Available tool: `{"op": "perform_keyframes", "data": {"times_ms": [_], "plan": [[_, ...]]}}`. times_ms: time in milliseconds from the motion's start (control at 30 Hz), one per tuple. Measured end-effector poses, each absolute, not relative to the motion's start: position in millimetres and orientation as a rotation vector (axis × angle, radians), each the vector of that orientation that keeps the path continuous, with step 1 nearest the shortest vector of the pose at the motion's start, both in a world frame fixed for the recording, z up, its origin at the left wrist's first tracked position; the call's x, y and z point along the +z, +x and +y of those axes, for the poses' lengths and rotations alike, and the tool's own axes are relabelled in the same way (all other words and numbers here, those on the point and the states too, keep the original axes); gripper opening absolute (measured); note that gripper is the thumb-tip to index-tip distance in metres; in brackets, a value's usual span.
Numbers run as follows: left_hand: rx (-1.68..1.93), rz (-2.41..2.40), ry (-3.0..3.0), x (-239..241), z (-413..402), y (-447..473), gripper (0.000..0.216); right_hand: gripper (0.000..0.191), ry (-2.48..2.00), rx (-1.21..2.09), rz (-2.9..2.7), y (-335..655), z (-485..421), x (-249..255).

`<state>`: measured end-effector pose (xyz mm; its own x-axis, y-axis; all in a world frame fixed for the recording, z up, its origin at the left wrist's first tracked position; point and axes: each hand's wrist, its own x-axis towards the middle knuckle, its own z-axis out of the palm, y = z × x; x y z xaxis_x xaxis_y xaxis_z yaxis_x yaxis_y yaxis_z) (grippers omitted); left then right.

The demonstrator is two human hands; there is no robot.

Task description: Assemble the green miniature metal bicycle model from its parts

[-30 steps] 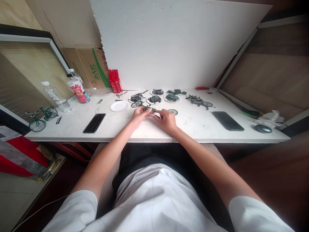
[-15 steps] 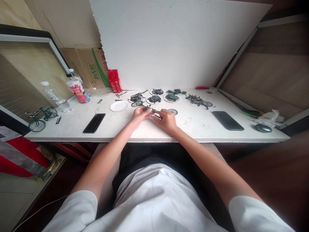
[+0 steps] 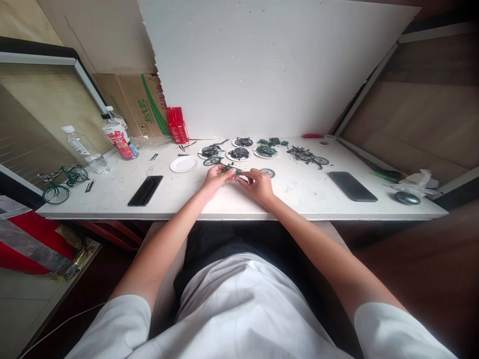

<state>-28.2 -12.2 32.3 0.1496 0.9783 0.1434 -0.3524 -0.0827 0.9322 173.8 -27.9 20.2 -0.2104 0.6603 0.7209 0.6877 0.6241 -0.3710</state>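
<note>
Above the desk's middle, my left hand is closed with thumb and fingers around a green model bicycle frame. My right hand meets it from the right, thumb and forefinger pinched at the frame's near end; whatever small piece lies between those fingertips is hidden. A green-rimmed spoked wheel shows just beyond my left fingers; whether it is joined to the frame I cannot tell. Another spoked wheel lies on the desk beside my right knuckles.
Paper plates of dark parts and green parts stand behind my hands, with loose black parts to their right. A bare white plate, two phones, bottles and a built model bicycle are leftward; a mouse is rightward.
My right fingertips have shifted slightly against the frame's near end. Both hands stay in nearly the same place, and the view has drifted a little.
</note>
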Motion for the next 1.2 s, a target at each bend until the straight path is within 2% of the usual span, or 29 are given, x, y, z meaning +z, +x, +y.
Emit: {"op": "perform_keyframes", "data": {"times_ms": [600,1200], "plan": [[1.351,0.722,1.054,36.4,-15.9,-25.4,0.053,0.054,-1.105,0.004,-1.918,169.2,-36.3,28.8],[1.327,0.798,1.115,35.0,-16.1,-25.4,0.055,0.052,-1.132,0.041,-1.911,169.4,-32.6,26.0]]}}
